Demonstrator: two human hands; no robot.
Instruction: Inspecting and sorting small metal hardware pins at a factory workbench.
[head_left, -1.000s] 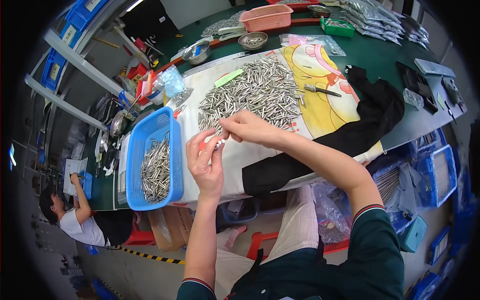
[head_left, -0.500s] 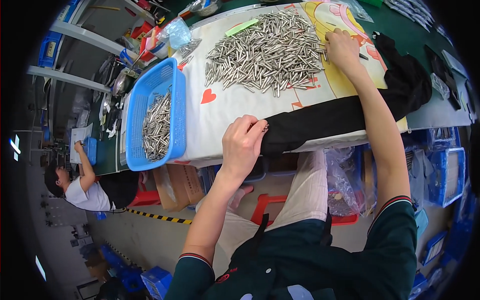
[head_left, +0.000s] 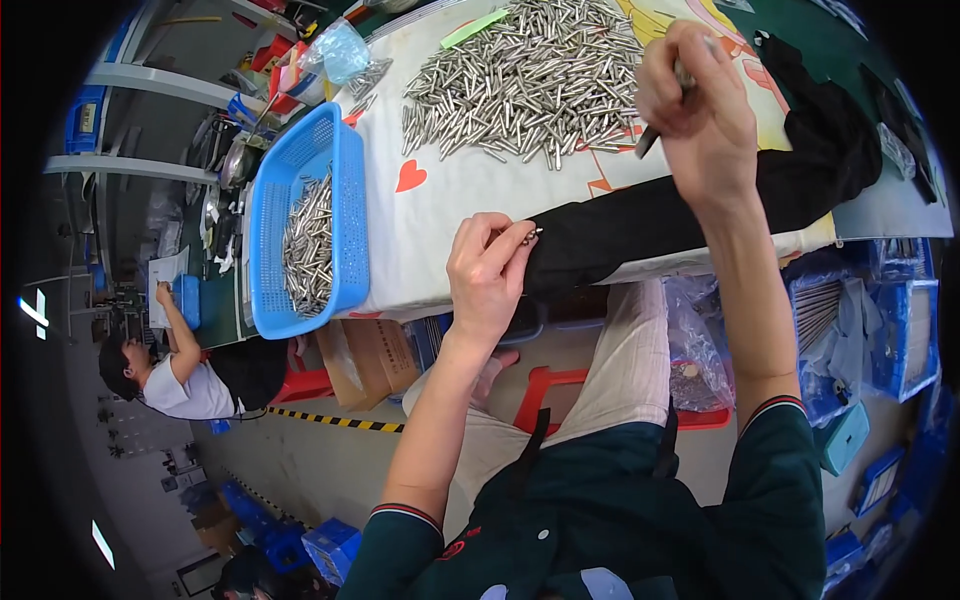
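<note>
My left hand (head_left: pixel 486 268) is closed at the table's near edge, beside a length of black cloth (head_left: pixel 625 228). Small shiny metal ends (head_left: pixel 531 236) poke out between its thumb and fingers; they look like metal pins. My right hand (head_left: pixel 700 110) is raised over the right side of the table, its fingers curled round a slim tool. Only the tool's dark, flat end (head_left: pixel 648 142) shows below the fist; most of it is hidden. Beyond my hands lies a large heap of slim metal pins (head_left: pixel 530 85), with a light green strip (head_left: pixel 474 29) on it.
A blue perforated basket (head_left: pixel 347 215) with more pins stands left of the heap. A printed white cloth (head_left: pixel 410 225) covers the table. A clear plastic bag (head_left: pixel 340 50) lies at the back left. A person in a white top (head_left: pixel 185 385) works farther left. Blue crates (head_left: pixel 905 340) stand at right.
My right hand has lifted off the table beside the heap and come nearer, now with the dark-ended tool in it. My left hand stays closed in nearly the same place.
</note>
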